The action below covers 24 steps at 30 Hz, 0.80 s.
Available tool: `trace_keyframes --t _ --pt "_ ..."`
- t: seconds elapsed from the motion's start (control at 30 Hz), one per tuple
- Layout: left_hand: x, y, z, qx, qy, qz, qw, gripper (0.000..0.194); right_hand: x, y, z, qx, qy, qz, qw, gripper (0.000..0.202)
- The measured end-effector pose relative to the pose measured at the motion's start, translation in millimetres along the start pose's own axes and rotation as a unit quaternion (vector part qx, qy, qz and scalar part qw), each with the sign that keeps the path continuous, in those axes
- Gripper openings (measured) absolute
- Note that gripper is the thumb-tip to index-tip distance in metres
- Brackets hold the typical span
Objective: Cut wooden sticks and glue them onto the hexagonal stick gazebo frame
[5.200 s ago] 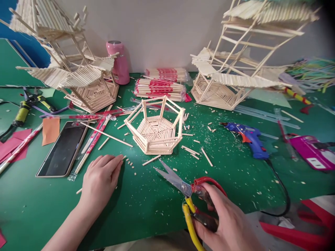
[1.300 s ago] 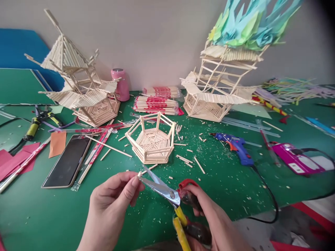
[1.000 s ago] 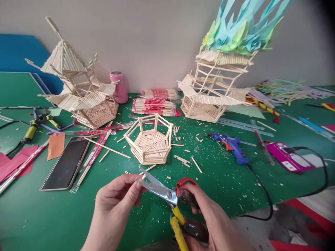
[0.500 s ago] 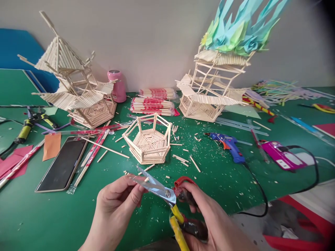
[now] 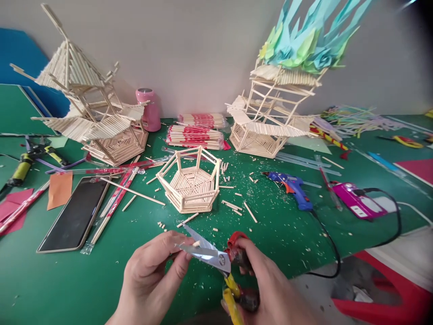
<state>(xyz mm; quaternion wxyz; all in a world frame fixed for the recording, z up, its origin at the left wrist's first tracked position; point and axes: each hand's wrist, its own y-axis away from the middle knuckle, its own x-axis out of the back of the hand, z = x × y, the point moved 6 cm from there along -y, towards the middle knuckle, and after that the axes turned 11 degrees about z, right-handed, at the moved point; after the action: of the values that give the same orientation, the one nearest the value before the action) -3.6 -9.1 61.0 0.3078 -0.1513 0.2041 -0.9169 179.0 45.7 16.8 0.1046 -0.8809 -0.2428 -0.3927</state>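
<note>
My right hand (image 5: 267,275) is closed around the scissors (image 5: 208,256), with its fingers through the red and yellow taped handles. Their blades are parted and point left, across the fingertips of my left hand (image 5: 154,266). That hand pinches a thin wooden stick (image 5: 196,244), whose pale end shows between the blades; the rest of it is hidden by my fingers. Just beyond the blades stands a hexagonal stick frame (image 5: 182,205), with a floor of sticks laid in rings and a low railing. Short cut pieces (image 5: 232,206) lie scattered around it.
Two stick pavilions, one left (image 5: 111,149) and one right (image 5: 257,144), stand at the back, with packs of sticks (image 5: 194,136) between them. A phone (image 5: 74,214) lies left. A blue glue gun (image 5: 292,185) and pink power strip (image 5: 358,201) sit right, their cables trailing.
Both hands and the scissors have shifted slightly right and toward me. The blades look a little wider apart around the stick. The view has turned slightly.
</note>
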Motion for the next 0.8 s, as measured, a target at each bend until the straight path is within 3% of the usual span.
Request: trace_keyframes --t 0.2,0.33,0.63,0.8 --pt "0.5 1.4 1.1 -0.022 -0.064 -0.029 0.997 0.022 -9.9 -12.5 -4.5 0.0 -0.094 -0.023 0.995 0.041" --pt "0.2 0.4 2.9 -0.042 -0.065 -0.015 0.997 0.021 -19.8 -14.2 0.0 -0.018 -0.128 -0.025 0.991 0.036" --pt "1.9 -3.7 -2.8 -0.032 -0.087 -0.004 0.996 0.015 -18.8 -15.0 -8.8 -0.015 -0.117 -0.052 0.992 0.036" --pt "-0.7 -8.1 -3.4 -0.033 -0.079 -0.031 0.996 0.013 -11.4 -16.5 -11.0 0.0 -0.07 -0.051 0.996 0.032"
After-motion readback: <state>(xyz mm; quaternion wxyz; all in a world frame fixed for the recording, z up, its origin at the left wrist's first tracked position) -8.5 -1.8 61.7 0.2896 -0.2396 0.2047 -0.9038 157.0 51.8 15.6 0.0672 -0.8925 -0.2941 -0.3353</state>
